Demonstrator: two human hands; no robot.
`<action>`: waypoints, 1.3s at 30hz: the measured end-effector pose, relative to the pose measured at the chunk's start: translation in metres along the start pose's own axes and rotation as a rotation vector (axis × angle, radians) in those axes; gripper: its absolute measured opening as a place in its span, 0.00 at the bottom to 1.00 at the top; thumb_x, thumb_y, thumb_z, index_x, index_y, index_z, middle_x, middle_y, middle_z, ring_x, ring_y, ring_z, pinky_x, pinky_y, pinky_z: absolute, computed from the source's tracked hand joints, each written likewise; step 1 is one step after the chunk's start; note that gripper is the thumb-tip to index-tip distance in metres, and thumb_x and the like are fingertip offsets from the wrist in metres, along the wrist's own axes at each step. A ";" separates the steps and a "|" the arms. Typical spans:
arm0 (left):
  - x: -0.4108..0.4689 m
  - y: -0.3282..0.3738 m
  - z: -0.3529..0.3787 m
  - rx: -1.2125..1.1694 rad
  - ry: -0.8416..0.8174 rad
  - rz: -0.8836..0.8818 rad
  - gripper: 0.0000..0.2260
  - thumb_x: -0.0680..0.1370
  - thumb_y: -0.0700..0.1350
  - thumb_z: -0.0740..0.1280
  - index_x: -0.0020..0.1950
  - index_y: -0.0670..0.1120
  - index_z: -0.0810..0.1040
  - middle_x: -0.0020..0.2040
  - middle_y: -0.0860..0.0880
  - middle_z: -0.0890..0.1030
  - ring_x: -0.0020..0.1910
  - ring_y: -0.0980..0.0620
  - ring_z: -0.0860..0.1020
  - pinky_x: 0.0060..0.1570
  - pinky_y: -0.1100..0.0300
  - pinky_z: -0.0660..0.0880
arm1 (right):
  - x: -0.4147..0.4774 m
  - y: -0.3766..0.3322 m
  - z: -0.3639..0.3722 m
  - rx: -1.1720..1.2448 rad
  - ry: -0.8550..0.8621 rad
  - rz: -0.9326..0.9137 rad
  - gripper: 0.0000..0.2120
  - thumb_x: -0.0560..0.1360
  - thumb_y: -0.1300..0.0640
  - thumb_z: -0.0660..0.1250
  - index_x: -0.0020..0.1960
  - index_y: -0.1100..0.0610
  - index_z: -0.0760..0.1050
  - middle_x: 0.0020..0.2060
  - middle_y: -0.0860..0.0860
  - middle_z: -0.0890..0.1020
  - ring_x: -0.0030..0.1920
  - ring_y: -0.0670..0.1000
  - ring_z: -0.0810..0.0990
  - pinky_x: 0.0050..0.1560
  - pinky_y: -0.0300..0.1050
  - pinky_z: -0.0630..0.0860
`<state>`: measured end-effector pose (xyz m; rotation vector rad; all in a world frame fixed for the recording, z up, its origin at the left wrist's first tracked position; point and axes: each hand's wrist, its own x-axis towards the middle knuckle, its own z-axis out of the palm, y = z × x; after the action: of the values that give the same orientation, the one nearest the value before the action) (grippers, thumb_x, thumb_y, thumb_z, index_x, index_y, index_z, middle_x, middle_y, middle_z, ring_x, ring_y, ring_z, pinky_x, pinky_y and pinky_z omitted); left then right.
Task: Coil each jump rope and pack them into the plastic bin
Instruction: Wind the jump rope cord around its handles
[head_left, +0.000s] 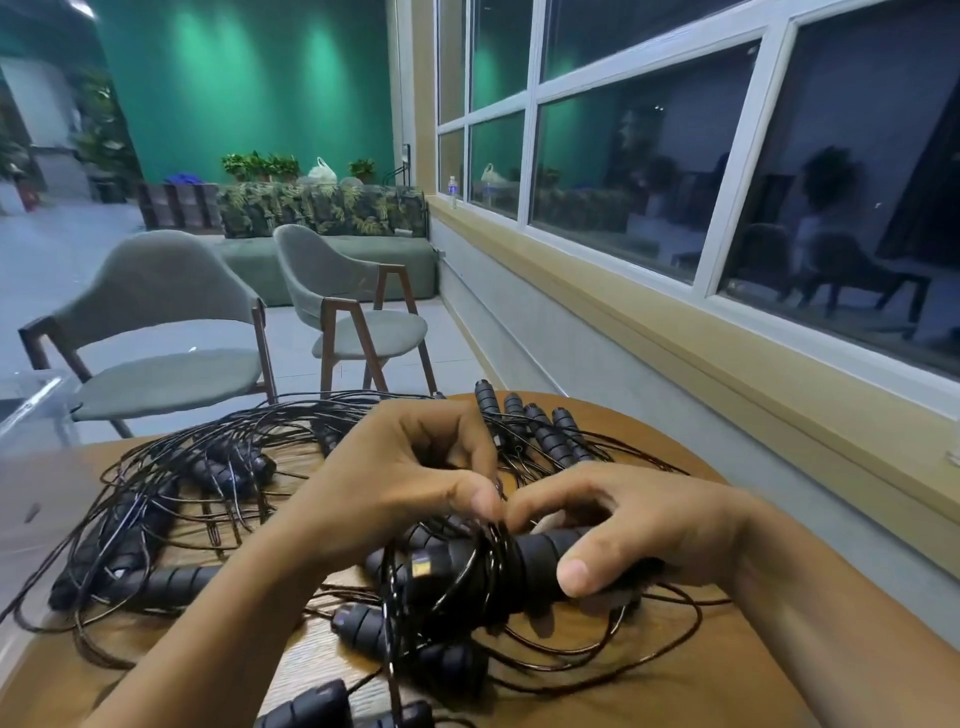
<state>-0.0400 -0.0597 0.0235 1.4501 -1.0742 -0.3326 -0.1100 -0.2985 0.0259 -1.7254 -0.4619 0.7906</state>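
Observation:
Several black jump ropes lie tangled on a round wooden table (701, 686). My right hand (639, 525) grips a pair of black ridged handles (524, 564) just above the table, with thin black cord wound around them. My left hand (410, 478) pinches that cord (491, 525) at the top of the wrap, thumb against fingertips. A loose heap of cord and handles (171, 499) spreads to the left. More handles (545, 431) lie grouped at the far edge, and others (332, 706) sit near the front. A clear plastic bin (31, 410) shows at the left edge, mostly cut off.
Two grey-green chairs (171, 332) stand beyond the table on the left. A wall with a wooden sill and windows (675, 322) runs along the right side. A sofa and plants (322, 228) are far back across open floor.

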 end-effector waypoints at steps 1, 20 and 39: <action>-0.001 0.001 -0.002 0.048 0.011 -0.006 0.12 0.67 0.45 0.81 0.41 0.41 0.81 0.34 0.52 0.80 0.33 0.56 0.76 0.35 0.67 0.72 | -0.003 -0.004 0.000 -0.062 0.073 0.003 0.20 0.73 0.51 0.75 0.65 0.49 0.82 0.52 0.57 0.85 0.44 0.67 0.79 0.36 0.50 0.68; -0.003 0.017 -0.005 0.273 0.348 -0.028 0.08 0.81 0.47 0.69 0.59 0.52 0.84 0.33 0.55 0.76 0.28 0.57 0.71 0.30 0.66 0.68 | 0.001 -0.004 0.011 -1.011 1.271 -0.137 0.33 0.72 0.34 0.70 0.75 0.37 0.70 0.52 0.43 0.85 0.51 0.50 0.83 0.53 0.55 0.83; -0.002 0.011 0.001 0.243 0.216 0.140 0.08 0.77 0.54 0.72 0.45 0.49 0.83 0.36 0.52 0.78 0.34 0.54 0.75 0.37 0.64 0.71 | -0.033 -0.020 0.001 -0.159 0.284 -0.174 0.26 0.65 0.47 0.78 0.63 0.49 0.82 0.53 0.64 0.85 0.49 0.61 0.84 0.50 0.47 0.79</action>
<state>-0.0464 -0.0565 0.0325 1.5748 -1.0587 0.0559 -0.1317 -0.3136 0.0533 -1.8807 -0.4816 0.3842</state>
